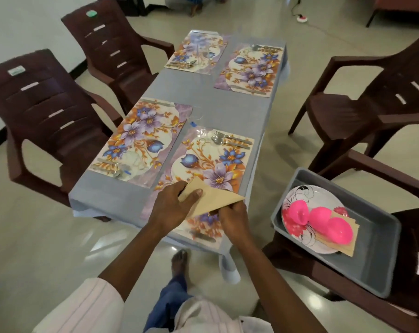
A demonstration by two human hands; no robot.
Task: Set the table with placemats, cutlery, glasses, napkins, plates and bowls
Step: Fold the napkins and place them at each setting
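Observation:
Both my hands hold a tan napkin (211, 197) folded to a triangle over the near right floral placemat (213, 169). My left hand (173, 205) grips its left end with the thumb on top. My right hand (231, 218) pinches its lower edge. A fork and spoon (227, 139) lie at that mat's far end and a knife (202, 237) near its close end. Three more floral placemats (141, 138) with cutlery lie on the grey tablecloth (203, 97). Clear glasses (201, 122) stand by the mats, hard to make out.
A grey bin (376, 227) on the chair to my right holds a flowered plate (323, 198), pink bowls (321, 221) and more tan napkins (350, 241). Brown plastic chairs (47, 111) stand on both sides of the table. My bare foot (179, 260) is on the floor below.

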